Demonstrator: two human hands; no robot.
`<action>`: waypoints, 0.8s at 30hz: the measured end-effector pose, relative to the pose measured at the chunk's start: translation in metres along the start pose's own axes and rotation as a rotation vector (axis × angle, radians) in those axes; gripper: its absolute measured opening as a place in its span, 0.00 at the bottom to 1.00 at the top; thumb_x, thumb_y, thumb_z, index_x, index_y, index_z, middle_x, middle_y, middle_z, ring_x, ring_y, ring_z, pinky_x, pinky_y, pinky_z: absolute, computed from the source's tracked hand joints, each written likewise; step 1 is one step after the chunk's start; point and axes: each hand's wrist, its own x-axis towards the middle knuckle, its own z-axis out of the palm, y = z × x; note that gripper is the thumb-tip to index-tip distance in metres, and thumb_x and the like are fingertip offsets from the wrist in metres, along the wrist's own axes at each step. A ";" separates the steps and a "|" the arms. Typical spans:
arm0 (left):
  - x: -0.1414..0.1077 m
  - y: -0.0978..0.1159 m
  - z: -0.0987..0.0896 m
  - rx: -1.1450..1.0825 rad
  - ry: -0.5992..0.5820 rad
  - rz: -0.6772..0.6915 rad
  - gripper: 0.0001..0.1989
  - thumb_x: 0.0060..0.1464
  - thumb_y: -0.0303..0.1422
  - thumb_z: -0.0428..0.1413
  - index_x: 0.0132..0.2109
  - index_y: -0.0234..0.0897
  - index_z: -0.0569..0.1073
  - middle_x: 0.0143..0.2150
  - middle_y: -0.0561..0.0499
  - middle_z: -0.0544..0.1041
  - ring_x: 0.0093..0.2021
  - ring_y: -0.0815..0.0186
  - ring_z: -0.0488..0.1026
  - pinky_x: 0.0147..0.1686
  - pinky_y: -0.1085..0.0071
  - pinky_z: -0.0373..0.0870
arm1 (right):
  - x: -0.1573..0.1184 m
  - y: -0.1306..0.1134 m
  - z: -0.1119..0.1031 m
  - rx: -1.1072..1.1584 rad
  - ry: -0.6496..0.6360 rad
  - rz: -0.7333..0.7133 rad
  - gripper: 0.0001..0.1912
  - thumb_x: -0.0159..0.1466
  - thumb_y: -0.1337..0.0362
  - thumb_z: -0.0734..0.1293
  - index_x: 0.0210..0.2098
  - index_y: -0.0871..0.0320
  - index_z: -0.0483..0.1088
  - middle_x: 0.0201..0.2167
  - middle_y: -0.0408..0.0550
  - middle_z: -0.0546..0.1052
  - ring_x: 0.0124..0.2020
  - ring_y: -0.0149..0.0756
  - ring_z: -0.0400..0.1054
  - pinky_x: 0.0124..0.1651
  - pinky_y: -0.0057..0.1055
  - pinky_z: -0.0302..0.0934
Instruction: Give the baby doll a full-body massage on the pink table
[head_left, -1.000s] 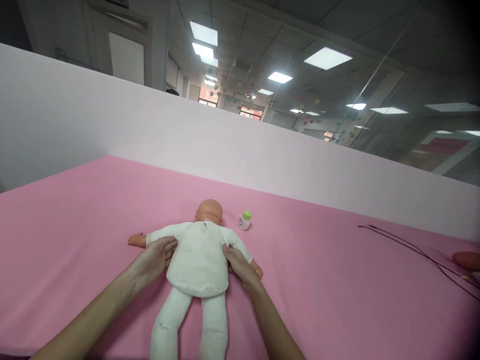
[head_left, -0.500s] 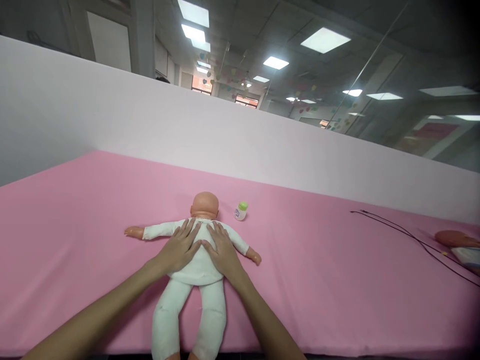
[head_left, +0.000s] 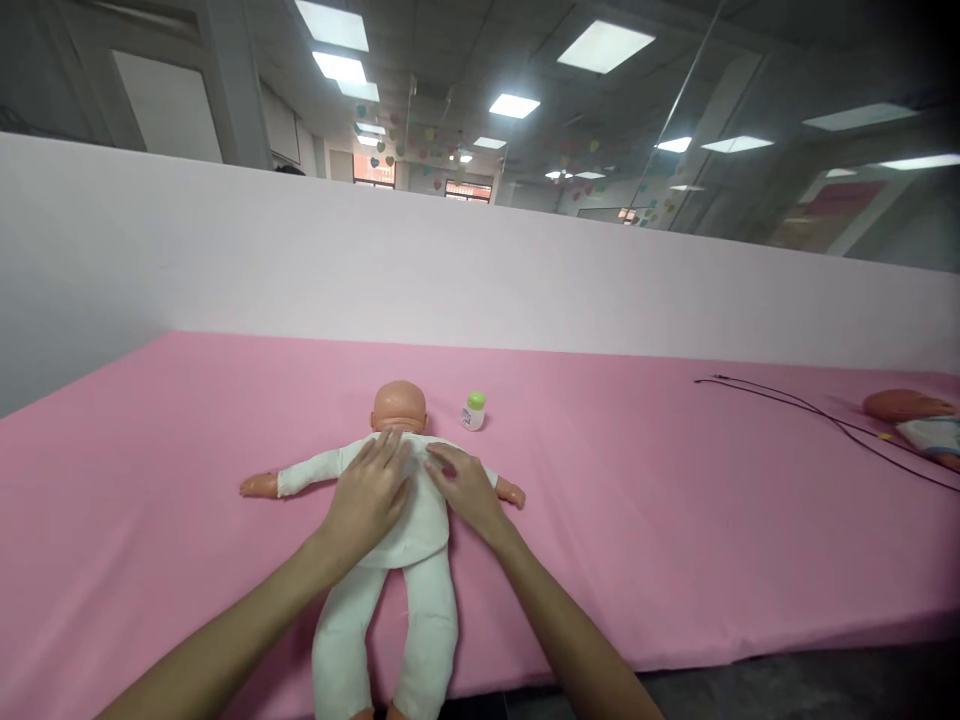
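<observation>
A baby doll (head_left: 409, 535) in a white cloth body lies face down on the pink sheet, its arms spread and its bald head pointing away from me. On the left side of its upper back is my left hand (head_left: 369, 492), fingers extended. My right hand (head_left: 466, 490) is at the doll's right shoulder, its fingers bent and apart, with nothing seen in it. Just beyond that shoulder stands a small white jar (head_left: 473, 412) with a green lid.
The pink-covered table (head_left: 637, 520) ends at a low white wall (head_left: 525, 280) with glass above. Thin black cables (head_left: 810, 407) lie at the right, beside another doll (head_left: 904, 405) at the edge of view.
The view has levelled and shifted. My right hand's fingers, flat on the doll's back before, are now bent and nearer its right shoulder. My left hand remains over the upper back.
</observation>
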 end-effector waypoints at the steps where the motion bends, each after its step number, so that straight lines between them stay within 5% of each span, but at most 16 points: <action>1: 0.008 0.011 0.002 -0.174 0.007 -0.019 0.23 0.62 0.35 0.57 0.63 0.39 0.72 0.72 0.43 0.63 0.74 0.48 0.53 0.73 0.50 0.43 | 0.006 0.001 -0.007 -0.002 0.053 0.006 0.19 0.71 0.53 0.61 0.50 0.55 0.78 0.51 0.50 0.81 0.53 0.44 0.74 0.60 0.41 0.64; 5: 0.066 0.034 0.034 -0.800 0.014 -0.238 0.20 0.58 0.35 0.64 0.57 0.41 0.76 0.67 0.45 0.70 0.74 0.50 0.53 0.73 0.55 0.42 | 0.039 0.021 -0.033 -0.031 0.262 0.065 0.20 0.72 0.54 0.58 0.47 0.56 0.78 0.46 0.52 0.82 0.47 0.43 0.75 0.54 0.41 0.67; 9: 0.134 0.030 0.079 -1.246 -0.054 -0.624 0.23 0.65 0.39 0.57 0.62 0.32 0.70 0.70 0.37 0.64 0.73 0.55 0.55 0.72 0.61 0.51 | 0.072 0.057 -0.044 -0.153 0.338 0.093 0.25 0.72 0.58 0.55 0.62 0.61 0.69 0.61 0.57 0.74 0.62 0.44 0.67 0.65 0.45 0.59; 12: 0.163 0.022 0.100 -1.434 -0.079 -0.816 0.33 0.68 0.47 0.50 0.69 0.26 0.60 0.73 0.31 0.56 0.73 0.54 0.56 0.69 0.62 0.58 | 0.084 0.084 -0.041 -0.262 0.250 0.046 0.28 0.73 0.62 0.51 0.67 0.67 0.62 0.69 0.60 0.63 0.72 0.43 0.54 0.72 0.46 0.49; 18: 0.167 0.010 0.103 -1.450 -0.069 -0.805 0.37 0.68 0.50 0.47 0.71 0.24 0.56 0.73 0.30 0.56 0.72 0.55 0.58 0.65 0.66 0.65 | 0.090 0.110 -0.041 -0.294 0.115 -0.028 0.28 0.70 0.69 0.51 0.67 0.69 0.62 0.70 0.62 0.60 0.74 0.44 0.48 0.74 0.49 0.44; 21: 0.160 0.017 0.094 -1.446 -0.083 -0.722 0.36 0.68 0.52 0.45 0.68 0.26 0.63 0.69 0.32 0.65 0.69 0.55 0.64 0.64 0.66 0.66 | 0.085 0.089 -0.033 -0.189 0.164 -0.011 0.29 0.73 0.61 0.50 0.68 0.68 0.61 0.71 0.61 0.59 0.75 0.45 0.45 0.74 0.50 0.42; 24: 0.146 0.036 0.091 -1.450 -0.081 -0.633 0.36 0.67 0.56 0.43 0.65 0.31 0.69 0.62 0.33 0.73 0.64 0.50 0.70 0.61 0.57 0.70 | 0.073 0.043 -0.010 0.064 0.221 0.008 0.33 0.75 0.50 0.50 0.71 0.63 0.56 0.73 0.57 0.55 0.75 0.43 0.45 0.75 0.49 0.41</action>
